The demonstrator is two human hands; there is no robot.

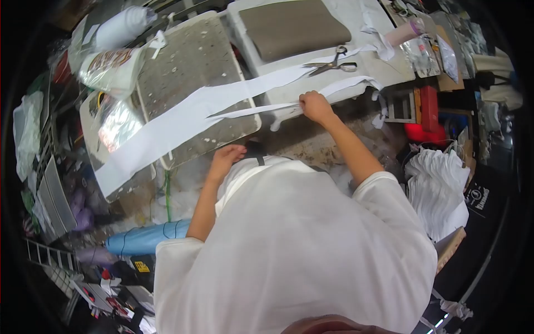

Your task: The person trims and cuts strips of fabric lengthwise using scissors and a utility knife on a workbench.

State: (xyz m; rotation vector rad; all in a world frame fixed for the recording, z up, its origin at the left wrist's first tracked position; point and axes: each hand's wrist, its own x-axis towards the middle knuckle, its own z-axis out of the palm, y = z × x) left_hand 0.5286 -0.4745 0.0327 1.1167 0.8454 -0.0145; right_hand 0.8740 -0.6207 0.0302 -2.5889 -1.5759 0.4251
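Note:
A long strip of white fabric (167, 125) lies slantwise across the tables, and a narrow piece is split from its front edge. My right hand (316, 107) is closed on that narrow strip (256, 112), which runs taut to the left and trails loosely to the right past my fist. Near my waist, my left hand (227, 158) is held with its fingers curled together, apart from the fabric, and nothing shows in it. Black-handled scissors (334, 65) rest with blades parted on the white table, beside the fabric, just beyond my right hand.
Folded brown material (295, 28) lies at the back of the white table (389, 75). Left of it stands a speckled grey table (192, 58), with a plastic bag (114, 69) and white roll (125, 28). Stacked white sheets (436, 186) stand at right; a blue roll (147, 238) lies low left.

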